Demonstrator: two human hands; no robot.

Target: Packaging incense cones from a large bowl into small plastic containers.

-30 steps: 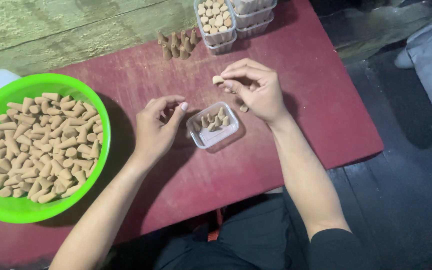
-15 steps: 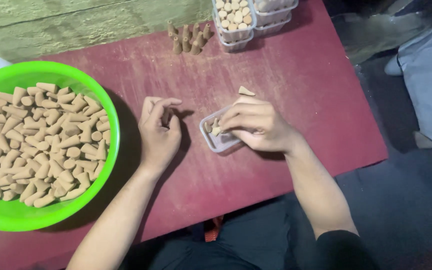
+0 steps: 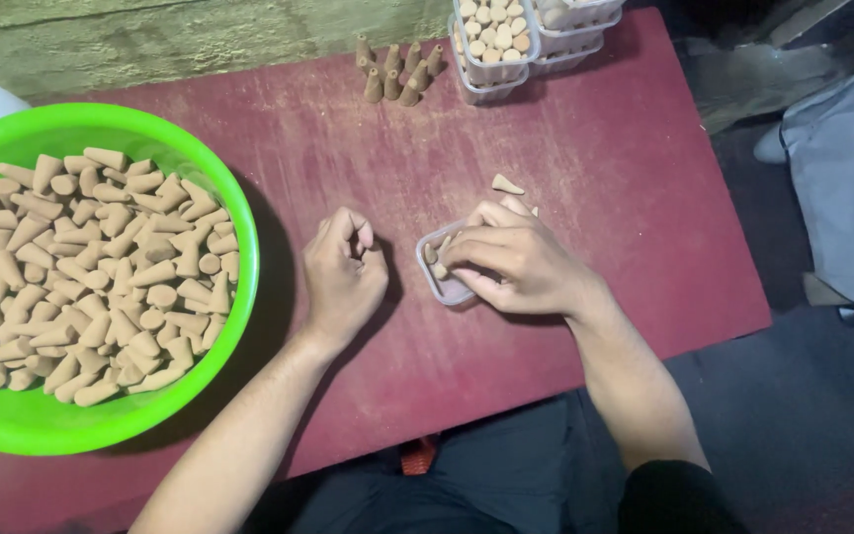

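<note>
Worn red tabletop (image 3: 565, 148) is filling the view. Right hand (image 3: 521, 262) is reaching fingers into a small clear plastic tub (image 3: 444, 282) of tan incense cones. Left hand (image 3: 345, 272) is resting loosely curled beside it, near a green bowl (image 3: 239, 287) heaped with cones.

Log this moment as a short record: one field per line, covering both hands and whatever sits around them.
Surface: dark red table
Left hand: loosely curled, resting on the table, contents not visible
Right hand: fingers inside a small clear container holding tan cones
Loose cone: beyond the right hand
Green bowl: heaped with cones
Far edge: upright cones, filled stacked containers
</note>
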